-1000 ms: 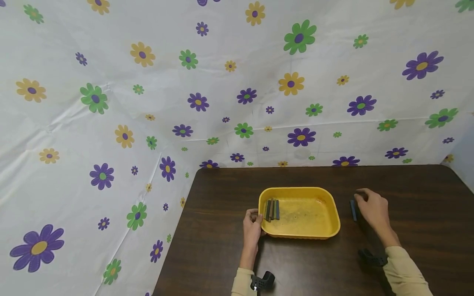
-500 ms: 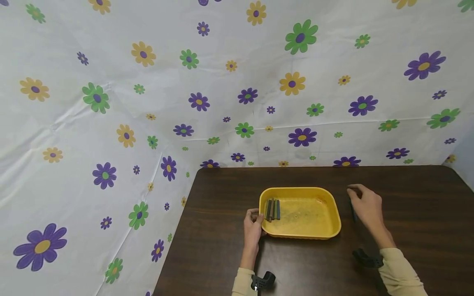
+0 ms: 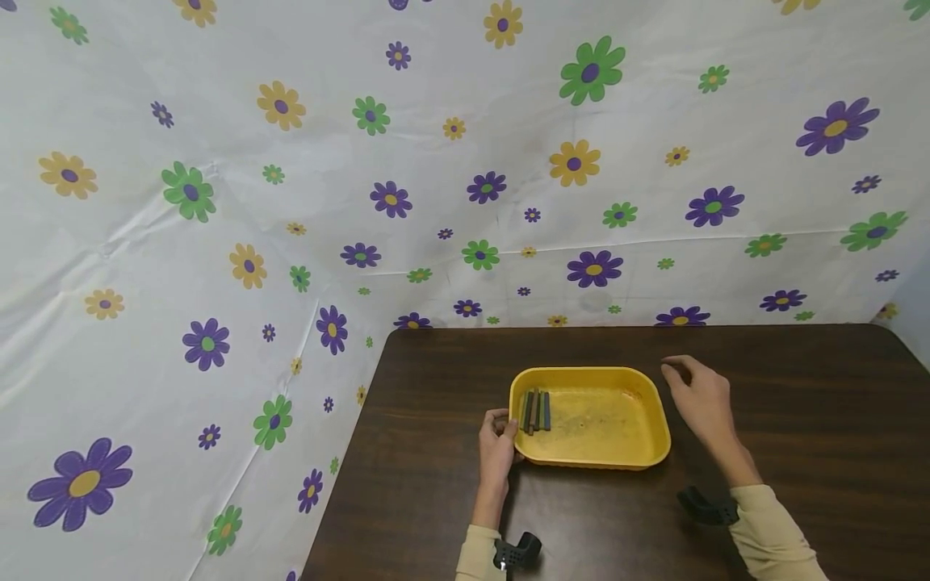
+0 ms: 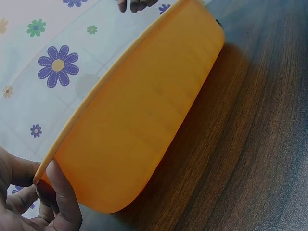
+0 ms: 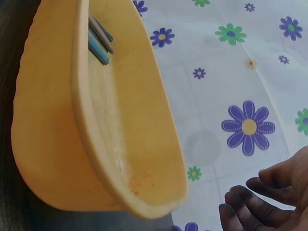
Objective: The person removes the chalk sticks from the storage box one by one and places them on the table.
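Note:
A shallow yellow plastic tray (image 3: 599, 440) stands on the dark wooden table. My left hand (image 3: 496, 448) pinches its left rim between thumb and fingers, as the left wrist view shows from outside with the tray wall (image 4: 139, 106). Several slim coloured sticks (image 3: 535, 411), like chalk or pastels, lie side by side at the tray's left end. Past the tray's right end, my right hand (image 3: 701, 399) is raised with loosely bent fingers. Nothing shows between those fingers (image 5: 252, 202), whose tips look dark, in the right wrist view.
The dark table (image 3: 821, 420) reaches on both sides of the tray. A white flower-printed sheet (image 3: 436, 161) hangs along its back and left edges. Black straps with camera mounts (image 3: 517, 552) sit on both wrists.
My right hand has moved left towards the tray, over the spot where a blue stick lay on the table; that stick is now out of sight. My left hand keeps its grip.

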### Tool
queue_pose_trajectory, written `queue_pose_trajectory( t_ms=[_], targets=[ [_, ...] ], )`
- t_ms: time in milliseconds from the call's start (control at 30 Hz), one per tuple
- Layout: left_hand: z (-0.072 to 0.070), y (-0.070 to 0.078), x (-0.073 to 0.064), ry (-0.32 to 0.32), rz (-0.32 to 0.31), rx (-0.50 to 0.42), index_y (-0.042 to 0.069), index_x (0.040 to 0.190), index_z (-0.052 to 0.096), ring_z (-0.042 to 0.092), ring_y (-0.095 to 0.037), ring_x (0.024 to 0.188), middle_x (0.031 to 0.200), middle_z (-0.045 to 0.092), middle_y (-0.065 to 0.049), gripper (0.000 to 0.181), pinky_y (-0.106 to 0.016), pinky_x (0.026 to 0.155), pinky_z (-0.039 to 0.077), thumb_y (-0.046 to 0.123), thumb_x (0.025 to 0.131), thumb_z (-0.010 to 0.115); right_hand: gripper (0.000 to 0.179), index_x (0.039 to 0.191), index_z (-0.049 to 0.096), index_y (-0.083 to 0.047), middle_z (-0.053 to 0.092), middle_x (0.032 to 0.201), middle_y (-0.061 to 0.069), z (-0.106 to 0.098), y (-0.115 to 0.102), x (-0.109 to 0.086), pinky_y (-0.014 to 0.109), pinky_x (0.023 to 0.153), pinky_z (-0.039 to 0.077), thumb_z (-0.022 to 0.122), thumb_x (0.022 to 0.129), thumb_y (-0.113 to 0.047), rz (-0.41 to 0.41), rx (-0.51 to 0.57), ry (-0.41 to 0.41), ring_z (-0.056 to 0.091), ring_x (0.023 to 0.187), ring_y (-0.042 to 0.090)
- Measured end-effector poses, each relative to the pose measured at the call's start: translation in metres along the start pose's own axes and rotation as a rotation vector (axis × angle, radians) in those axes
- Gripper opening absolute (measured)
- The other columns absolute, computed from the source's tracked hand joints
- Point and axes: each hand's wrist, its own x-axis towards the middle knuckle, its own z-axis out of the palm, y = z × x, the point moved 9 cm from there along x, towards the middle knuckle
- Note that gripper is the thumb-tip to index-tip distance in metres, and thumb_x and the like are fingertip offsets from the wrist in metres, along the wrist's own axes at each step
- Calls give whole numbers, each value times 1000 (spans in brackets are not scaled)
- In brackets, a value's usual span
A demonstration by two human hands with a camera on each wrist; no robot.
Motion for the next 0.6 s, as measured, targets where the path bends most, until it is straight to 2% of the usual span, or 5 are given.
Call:
queue_pose_trajectory(
  t_ms=[200,467,600],
  targets=[
    [0,2,1,1,11,-2,-3,123,59,57,-21,65,93,59,-19,23,-25,48,46,9,104,59,30,123,68,6,70,103,26,7,-14,-2,36,66,49,55,107,-16,-16,11,-20,61,82,32],
    [1,3,-1,5,8,-5,-3,123,60,58,-21,65,93,60,-18,22,-25,48,47,9,103,59,25,119,70,5,73,97,22,25,-38,-3,24,62,51,59,106,-13,-90,101,-42,70,84,34],
    [1,1,0,7,-5,0,-2,122,61,58,-21,65,91,59,-13,22,-25,48,47,8,102,60,25,118,70,5,73,96,21,36,-51,-5,24,64,53,59,106,-13,-111,150,-63,70,84,34]
  ],
)
